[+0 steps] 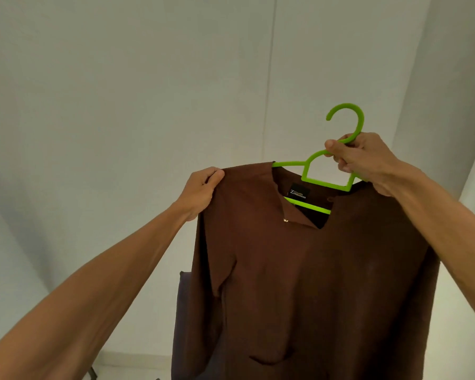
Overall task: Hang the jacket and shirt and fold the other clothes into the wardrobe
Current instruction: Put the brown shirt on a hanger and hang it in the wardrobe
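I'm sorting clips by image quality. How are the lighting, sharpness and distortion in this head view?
Head view: soft, dim, even light with no glare; the shirt is dark, so its folds read poorly; the wide lens stretches the left forearm toward the bottom corner; the hanger, left hand and right hand look sharp; the neck label is too small to read.

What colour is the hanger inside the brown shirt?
Bright green hanger, clearest in the head view.
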